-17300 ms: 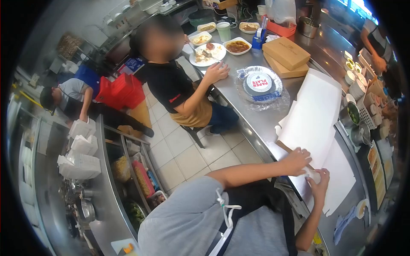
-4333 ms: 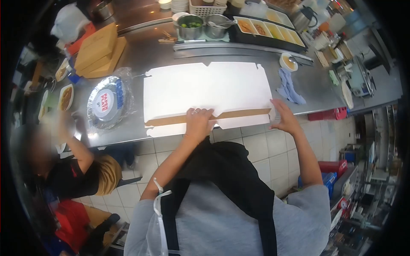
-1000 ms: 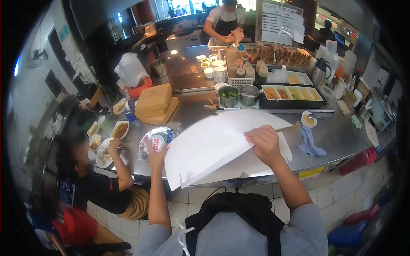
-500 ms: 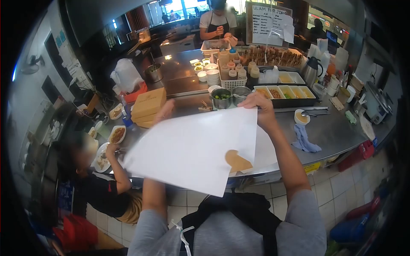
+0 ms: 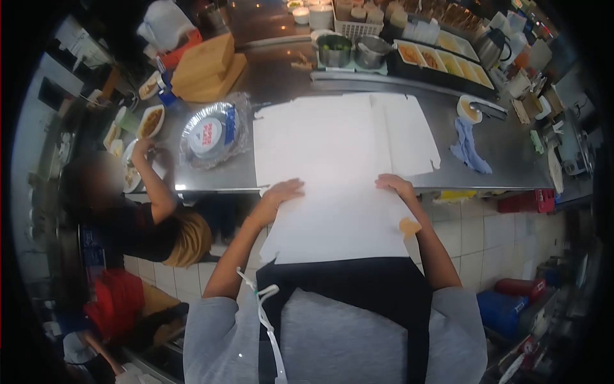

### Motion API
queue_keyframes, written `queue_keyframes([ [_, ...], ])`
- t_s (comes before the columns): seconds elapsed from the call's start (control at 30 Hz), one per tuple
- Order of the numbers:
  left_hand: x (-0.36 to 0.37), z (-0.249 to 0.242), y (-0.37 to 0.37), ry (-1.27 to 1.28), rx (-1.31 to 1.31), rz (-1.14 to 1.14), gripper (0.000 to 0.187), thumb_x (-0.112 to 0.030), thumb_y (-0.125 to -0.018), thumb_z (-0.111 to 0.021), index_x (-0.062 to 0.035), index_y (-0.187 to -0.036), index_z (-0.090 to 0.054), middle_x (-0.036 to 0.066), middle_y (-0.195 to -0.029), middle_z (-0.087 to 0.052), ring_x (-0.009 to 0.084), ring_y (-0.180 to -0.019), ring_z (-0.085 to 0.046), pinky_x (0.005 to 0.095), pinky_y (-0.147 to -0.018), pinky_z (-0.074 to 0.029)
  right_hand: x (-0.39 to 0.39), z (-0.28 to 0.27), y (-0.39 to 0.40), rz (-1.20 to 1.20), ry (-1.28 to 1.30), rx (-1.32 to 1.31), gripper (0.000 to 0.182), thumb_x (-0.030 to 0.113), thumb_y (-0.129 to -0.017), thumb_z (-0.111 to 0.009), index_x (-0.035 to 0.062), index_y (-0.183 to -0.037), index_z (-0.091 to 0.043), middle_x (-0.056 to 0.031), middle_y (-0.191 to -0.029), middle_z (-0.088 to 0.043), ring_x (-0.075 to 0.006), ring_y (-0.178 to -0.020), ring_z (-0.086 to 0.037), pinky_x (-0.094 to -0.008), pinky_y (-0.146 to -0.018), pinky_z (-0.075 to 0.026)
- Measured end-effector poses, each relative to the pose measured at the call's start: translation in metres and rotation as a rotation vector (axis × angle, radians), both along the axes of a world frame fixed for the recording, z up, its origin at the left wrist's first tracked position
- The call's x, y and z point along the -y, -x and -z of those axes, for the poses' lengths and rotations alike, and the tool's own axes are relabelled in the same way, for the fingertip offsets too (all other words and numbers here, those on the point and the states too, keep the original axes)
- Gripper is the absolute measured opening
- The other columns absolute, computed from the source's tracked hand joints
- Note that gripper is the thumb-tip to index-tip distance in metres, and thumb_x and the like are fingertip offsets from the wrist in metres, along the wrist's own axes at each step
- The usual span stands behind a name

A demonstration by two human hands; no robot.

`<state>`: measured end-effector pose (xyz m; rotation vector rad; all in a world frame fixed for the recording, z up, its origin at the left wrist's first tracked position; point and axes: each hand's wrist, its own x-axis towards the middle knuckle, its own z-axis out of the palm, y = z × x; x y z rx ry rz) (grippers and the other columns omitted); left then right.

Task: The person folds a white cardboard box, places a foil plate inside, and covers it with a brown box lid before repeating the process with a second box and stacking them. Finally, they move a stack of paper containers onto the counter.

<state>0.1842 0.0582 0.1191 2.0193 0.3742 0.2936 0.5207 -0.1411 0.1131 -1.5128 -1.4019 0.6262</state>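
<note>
A large white cardboard sheet [image 5: 320, 137] with notched edges and a crease lies partly on the steel counter. Its near part extends past the counter's front edge to my apron [image 5: 345, 275]. My left hand [image 5: 281, 194] rests on the sheet's left side, fingers stretched out over the surface. On the right side, my right hand [image 5: 395, 185] lies with its fingertips on the sheet. Both thumbs are hard to make out. A small brown patch [image 5: 409, 227] shows at the sheet's lower right edge.
Left of the sheet is a wrapped pack of paper plates [image 5: 208, 134], with brown boxes [image 5: 208, 67] behind. A co-worker's hand [image 5: 142, 150] is near food dishes. Pots [image 5: 334, 50] and a topping tray [image 5: 441, 61] stand behind; a blue cloth [image 5: 470, 147] lies right.
The white cardboard sheet has come down from a raised, tilted position onto the counter. Both hands have lowered to its sides. My view has tipped downward, and the wrapped paper plates now show.
</note>
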Motion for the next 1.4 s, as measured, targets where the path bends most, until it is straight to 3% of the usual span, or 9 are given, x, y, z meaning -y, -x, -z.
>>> queue_keyframes([
  [0.13,-0.004,-0.041,-0.017,-0.270,-0.067,-0.051,0.034,-0.010,-0.088,-0.044,-0.0147,-0.116,-0.062,0.011,-0.137,-0.044,0.0306,-0.125,-0.041,0.0362,-0.108,-0.025,-0.006,-0.025,0.006,-0.043,0.012,0.081,0.025,0.006,-0.076,-0.054,0.0043,-0.099,-0.064,-0.0126,-0.105,-0.063,-0.0272,-0.104,-0.057,-0.0314,-0.092,-0.042],
  [0.2,-0.018,-0.050,-0.019,-0.751,-0.064,0.096,0.044,-0.019,-0.073,-0.064,-0.0126,-0.117,-0.060,0.014,-0.127,-0.053,0.0306,-0.122,-0.045,0.0398,-0.104,-0.031,-0.014,-0.031,0.002,-0.087,-0.117,0.403,0.027,0.006,-0.073,-0.055,0.0048,-0.099,-0.064,-0.0126,-0.106,-0.063,-0.0261,-0.107,-0.056,-0.0308,-0.092,-0.042],
  [0.33,-0.046,-0.021,-0.029,-0.661,-0.032,0.209,0.043,-0.019,-0.073,-0.067,-0.0118,-0.114,-0.060,0.014,-0.121,-0.057,0.0277,-0.112,-0.054,0.0392,-0.096,-0.038,-0.030,-0.022,-0.007,-0.078,-0.048,0.099,0.029,0.009,-0.074,-0.060,0.0043,-0.102,-0.062,-0.0120,-0.100,-0.066,-0.0241,-0.099,-0.061,-0.0298,-0.085,-0.046],
  [0.4,-0.044,-0.028,-0.045,0.116,-0.203,-0.316,0.036,-0.022,-0.077,-0.067,-0.0098,-0.111,-0.062,0.012,-0.109,-0.064,0.0248,-0.094,-0.063,0.0362,-0.085,-0.047,-0.047,-0.026,0.000,0.314,0.301,-0.103,0.035,0.020,-0.075,-0.069,0.0020,-0.104,-0.060,-0.0117,-0.089,-0.068,-0.0212,-0.085,-0.065,-0.0290,-0.075,-0.049],
  [0.57,-0.052,-0.015,-0.092,-0.131,-0.046,-0.804,0.083,-0.047,-0.070,-0.073,-0.0006,-0.128,-0.036,0.019,-0.090,-0.065,0.0289,-0.080,-0.065,0.0356,-0.070,-0.051,-0.083,-0.040,0.006,0.657,0.235,0.034,0.075,0.051,-0.066,-0.075,0.0001,-0.115,-0.049,-0.0088,-0.064,-0.062,-0.0224,-0.059,-0.060,-0.0316,-0.057,-0.046],
  [0.87,-0.034,-0.005,-0.122,-0.579,-0.445,-0.904,0.073,-0.047,-0.082,-0.059,-0.0028,-0.132,-0.030,0.017,-0.094,-0.058,0.0338,-0.064,-0.063,0.0432,-0.060,-0.050,-0.078,-0.001,0.018,0.722,0.254,0.913,0.065,0.043,-0.080,-0.060,0.0046,-0.130,-0.041,-0.0188,-0.119,-0.046,-0.0307,-0.115,-0.040,-0.0508,-0.095,-0.026],
  [1.07,-0.032,-0.025,-0.133,-0.638,-0.679,-0.732,0.063,-0.036,-0.084,-0.057,-0.0017,-0.131,-0.033,0.019,-0.108,-0.052,0.0305,-0.099,-0.057,0.0438,-0.079,-0.046,-0.102,-0.016,0.001,0.715,0.208,0.585,0.046,0.027,-0.086,-0.052,0.0032,-0.126,-0.046,-0.0187,-0.123,-0.045,-0.0316,-0.117,-0.039,-0.0512,-0.099,-0.024],
  [1.13,-0.030,-0.013,-0.148,-1.188,-0.480,-0.606,0.060,-0.028,-0.085,-0.053,-0.0006,-0.133,-0.031,0.024,-0.126,-0.043,0.0338,-0.124,-0.038,0.0456,-0.097,-0.034,-0.142,-0.003,0.028,0.559,0.128,0.564,0.043,0.024,-0.088,-0.049,0.0033,-0.126,-0.046,-0.0189,-0.127,-0.044,-0.0316,-0.120,-0.039,-0.0513,-0.101,-0.023],
  [1.4,-0.038,0.023,-0.154,-0.767,-0.311,-0.580,0.060,-0.029,-0.092,-0.043,0.0099,-0.134,-0.026,0.025,-0.141,-0.028,0.0393,-0.132,-0.023,0.0469,-0.108,-0.020,-0.130,0.018,-0.001,0.559,0.131,0.862,0.049,0.031,-0.090,-0.045,0.0107,-0.134,-0.039,-0.0210,-0.138,-0.036,-0.0376,-0.130,-0.028,-0.0539,-0.104,-0.021],
])
